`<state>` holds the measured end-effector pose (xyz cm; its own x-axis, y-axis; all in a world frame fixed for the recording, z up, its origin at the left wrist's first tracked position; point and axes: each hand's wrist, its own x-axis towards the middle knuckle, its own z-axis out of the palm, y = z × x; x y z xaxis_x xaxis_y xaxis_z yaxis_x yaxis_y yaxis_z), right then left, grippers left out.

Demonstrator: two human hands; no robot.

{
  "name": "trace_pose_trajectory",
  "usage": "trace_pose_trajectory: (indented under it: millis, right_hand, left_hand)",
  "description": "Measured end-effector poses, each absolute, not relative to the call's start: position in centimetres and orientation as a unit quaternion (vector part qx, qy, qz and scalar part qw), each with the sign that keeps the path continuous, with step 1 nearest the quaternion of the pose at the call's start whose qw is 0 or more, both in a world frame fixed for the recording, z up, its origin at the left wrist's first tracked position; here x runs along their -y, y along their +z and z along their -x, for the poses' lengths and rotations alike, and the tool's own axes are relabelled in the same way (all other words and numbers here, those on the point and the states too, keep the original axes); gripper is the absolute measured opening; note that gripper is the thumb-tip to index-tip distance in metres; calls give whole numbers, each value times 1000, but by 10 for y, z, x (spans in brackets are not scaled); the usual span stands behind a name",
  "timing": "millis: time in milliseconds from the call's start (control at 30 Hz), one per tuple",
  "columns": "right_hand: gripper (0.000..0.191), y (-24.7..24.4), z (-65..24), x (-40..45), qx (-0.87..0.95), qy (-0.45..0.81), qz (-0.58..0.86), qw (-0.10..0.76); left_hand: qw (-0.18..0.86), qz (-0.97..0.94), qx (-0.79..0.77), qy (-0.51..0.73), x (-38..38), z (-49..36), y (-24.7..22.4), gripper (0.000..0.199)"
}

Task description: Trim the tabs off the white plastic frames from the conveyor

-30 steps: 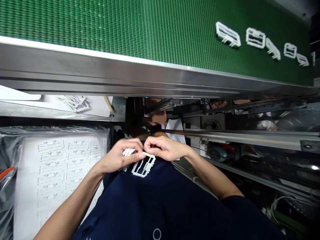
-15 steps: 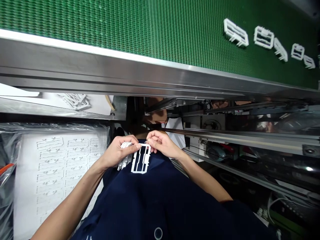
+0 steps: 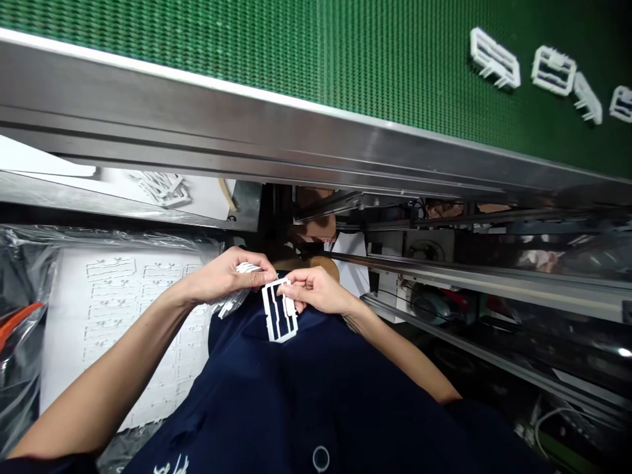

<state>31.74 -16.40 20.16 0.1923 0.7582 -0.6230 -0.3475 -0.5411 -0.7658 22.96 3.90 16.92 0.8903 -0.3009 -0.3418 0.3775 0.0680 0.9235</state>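
Clenched around a bundle of white plastic parts (image 3: 241, 280), the left hand (image 3: 224, 276) sits just beside the right hand (image 3: 316, 291), whose thumb and fingers pinch the top corner of a white plastic frame (image 3: 280, 337). The frame hangs upright, slightly tilted, between the hands, in front of a navy shirt (image 3: 296, 395). Beyond the grip runs a steel rail (image 3: 197, 112), and past it a green conveyor belt (image 3: 247, 39) carries loose white frames (image 3: 553, 71) off to the right. Left of the grip lies a white sheet (image 3: 128, 316) marked with rows of frame outlines, on clear plastic wrap (image 3: 24, 263). Right of the grip stands dark machinery (image 3: 494, 342).
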Motion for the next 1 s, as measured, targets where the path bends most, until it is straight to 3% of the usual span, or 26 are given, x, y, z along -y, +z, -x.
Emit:
trace_pose_trajectory:
  millis: [400, 600, 833, 933, 1000]
  right_hand:
    - [30, 188, -324, 147, 230, 675, 545, 441]
    - [29, 183, -326, 140, 236, 698, 522, 430]
    - [36, 186, -340, 128, 285, 739, 514, 330]
    - [42, 185, -355, 99, 338, 673, 589, 293]
    - [48, 176, -365, 68, 379, 542, 703, 262]
  left_hand:
    - [758, -619, -59, -196, -39, -212, 173, 22]
    - [755, -649, -53, -78, -32, -199, 171, 17]
    - [746, -662, -75, -6, -23, -181, 179, 14]
    - [746, -658, -107, -15, -23, -172, 182, 15]
    - [747, -652, -128, -12, -21, -168, 182, 16]
